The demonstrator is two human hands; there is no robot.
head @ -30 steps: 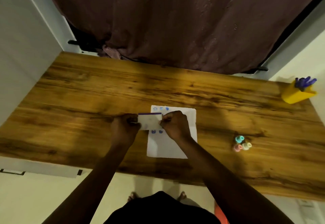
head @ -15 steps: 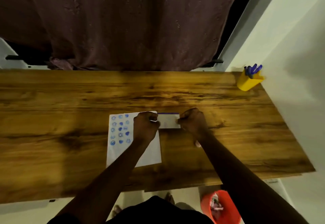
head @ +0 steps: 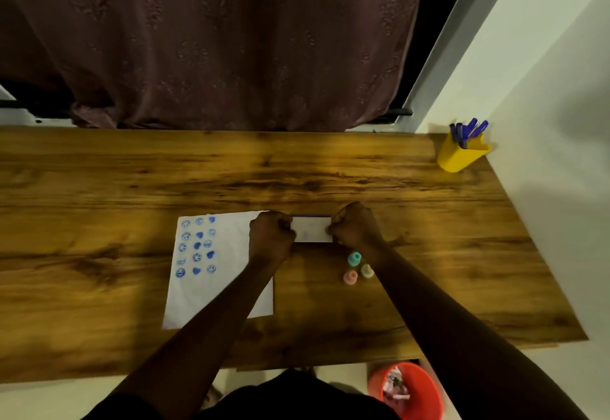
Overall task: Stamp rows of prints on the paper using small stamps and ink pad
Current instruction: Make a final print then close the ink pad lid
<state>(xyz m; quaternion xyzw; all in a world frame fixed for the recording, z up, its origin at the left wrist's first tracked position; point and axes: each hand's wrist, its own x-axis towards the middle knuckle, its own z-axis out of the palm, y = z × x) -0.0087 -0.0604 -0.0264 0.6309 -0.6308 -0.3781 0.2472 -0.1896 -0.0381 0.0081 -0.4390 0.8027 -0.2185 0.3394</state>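
Home room: wooden desk (head: 429, 221), curtain (head: 214, 40), pen holder (head: 460, 155).

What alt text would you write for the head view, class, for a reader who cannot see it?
Both hands, left hand and right hand, hold a small white ink pad case by its ends above a wooden table. To the left lies paper with rows of blue prints; three small stamps stand near the right wrist.

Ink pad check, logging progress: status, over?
Left hand and right hand grip ink pad by its ends, beside paper. Three stamps idle nearby. Nothing obstructing.
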